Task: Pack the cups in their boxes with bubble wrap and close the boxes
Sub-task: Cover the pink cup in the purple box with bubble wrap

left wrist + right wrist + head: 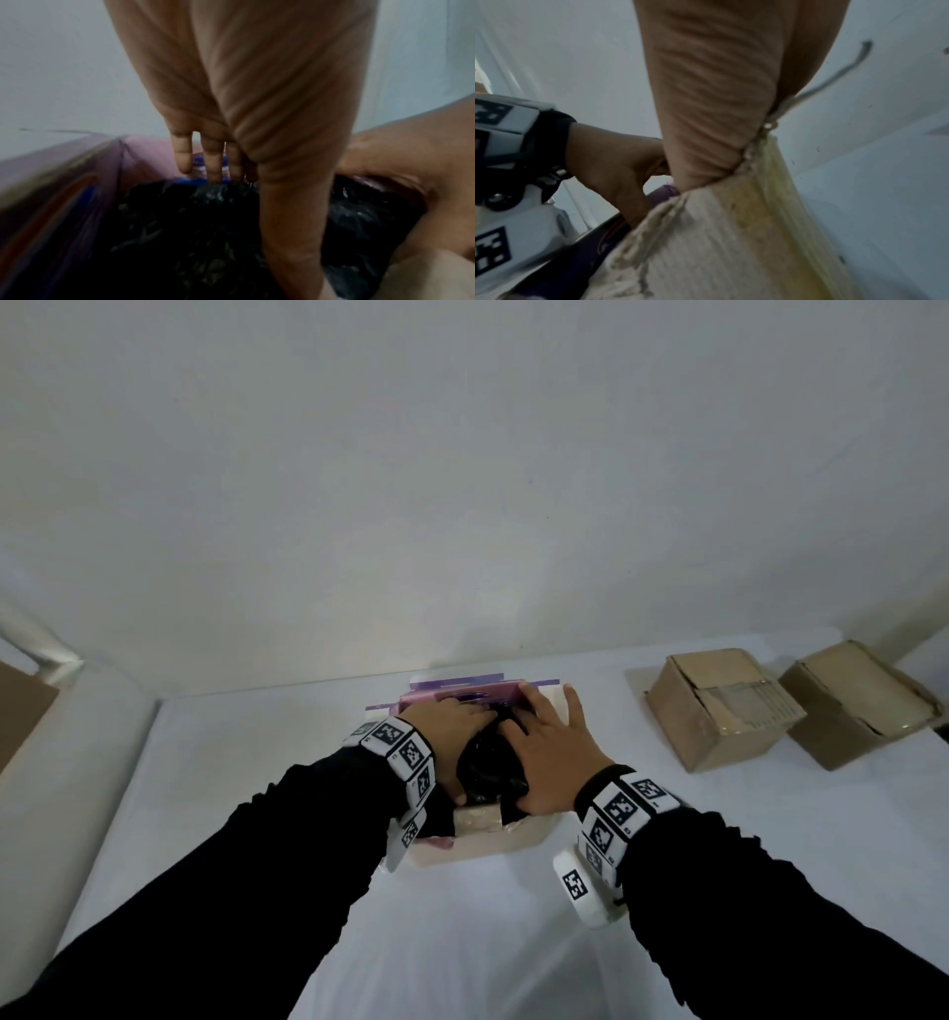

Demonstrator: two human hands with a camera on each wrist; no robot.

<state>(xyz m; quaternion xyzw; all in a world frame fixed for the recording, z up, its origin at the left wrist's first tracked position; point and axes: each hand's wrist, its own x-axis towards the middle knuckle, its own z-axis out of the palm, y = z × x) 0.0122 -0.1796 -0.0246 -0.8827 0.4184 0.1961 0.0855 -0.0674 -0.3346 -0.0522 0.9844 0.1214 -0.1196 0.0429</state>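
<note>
A bundle in black bubble wrap [488, 762] sits in an open box [488, 845] with cream walls and a pink and purple far flap [452, 698]. Both my hands lie on it. My left hand [459, 719] presses on the bundle's left side; in the left wrist view its fingers [213, 166] are straight and their tips touch the black wrap [180, 223]. My right hand [544, 716] lies flat with spread fingers over the bundle's right side and the right flap [731, 233]. The cup itself is hidden inside the wrap.
Two brown cardboard boxes [719, 706] [862, 701] stand on the white table [257, 762] at the back right, flaps folded shut. A white wall rises just behind the open box. A brown board [20, 711] leans at the far left.
</note>
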